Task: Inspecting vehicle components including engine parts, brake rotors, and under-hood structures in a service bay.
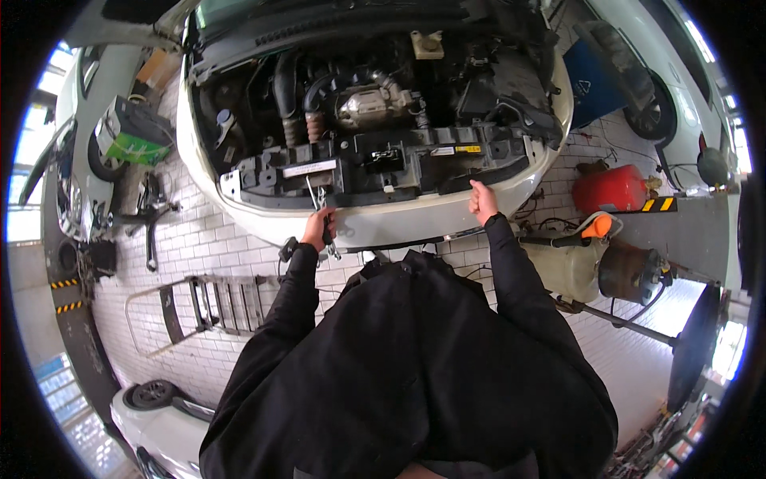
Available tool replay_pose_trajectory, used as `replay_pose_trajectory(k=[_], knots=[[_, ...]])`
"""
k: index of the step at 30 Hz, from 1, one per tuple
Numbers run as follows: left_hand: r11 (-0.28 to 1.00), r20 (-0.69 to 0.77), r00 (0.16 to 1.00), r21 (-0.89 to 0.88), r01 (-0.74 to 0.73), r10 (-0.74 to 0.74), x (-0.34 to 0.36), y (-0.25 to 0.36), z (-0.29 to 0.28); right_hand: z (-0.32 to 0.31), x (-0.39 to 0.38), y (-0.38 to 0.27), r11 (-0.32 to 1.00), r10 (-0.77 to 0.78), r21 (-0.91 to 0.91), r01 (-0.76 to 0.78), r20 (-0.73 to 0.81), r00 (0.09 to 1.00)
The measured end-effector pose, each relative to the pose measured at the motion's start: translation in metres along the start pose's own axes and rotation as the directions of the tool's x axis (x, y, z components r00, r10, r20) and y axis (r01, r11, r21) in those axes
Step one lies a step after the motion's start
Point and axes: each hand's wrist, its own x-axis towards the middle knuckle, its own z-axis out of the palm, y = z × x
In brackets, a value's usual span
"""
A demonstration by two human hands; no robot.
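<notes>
My left hand (pixel 317 230) is closed around silver and black metal hand tools (pixel 321 198), whose exact kind I cannot make out. Their slim ends stick up past my fingers, and more metal shows below the fist. It is over the front bumper (pixel 399 225) of a white car with its engine bay uncovered. Farther right, my right hand (pixel 483 201) is curled closed near the bumper's upper edge; whatever is inside the fingers is hidden. Between and beyond both hands runs the black front crossmember (pixel 359 168), with the engine (pixel 369 104) behind it.
At the right lie a red tank (pixel 610 189) and a cream container (pixel 562 267) with an orange cap (pixel 597 226). A metal ladder-like frame (pixel 227 307) rests on the tiled floor to the left. Beyond it are a jack-like stand (pixel 149 215) and a green and grey box (pixel 134 132).
</notes>
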Motion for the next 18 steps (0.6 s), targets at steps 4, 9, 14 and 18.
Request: replay_pose_trajectory(k=[4,9,14,18], knots=[[1.000,-0.016,1.000,0.012,-0.017,0.017,0.000,-0.003,-0.003,0.005,-0.001,-0.001,1.000,0.028,-0.002,-0.028,-0.017,0.999],[0.999,-0.007,0.999,0.023,-0.033,0.033,-0.007,-0.003,0.006,0.004,0.000,-0.003,0.999,0.037,-0.022,-0.038,-0.027,0.999],[0.997,-0.038,0.998,0.055,-0.051,0.053,0.003,-0.011,0.005,-0.003,0.004,-0.007,0.998,0.040,-0.043,-0.042,-0.035,0.999],[0.998,-0.127,0.991,-0.054,-0.042,0.035,0.002,-0.010,0.007,0.000,0.007,-0.004,0.996,0.088,-0.017,-0.089,-0.029,0.996]])
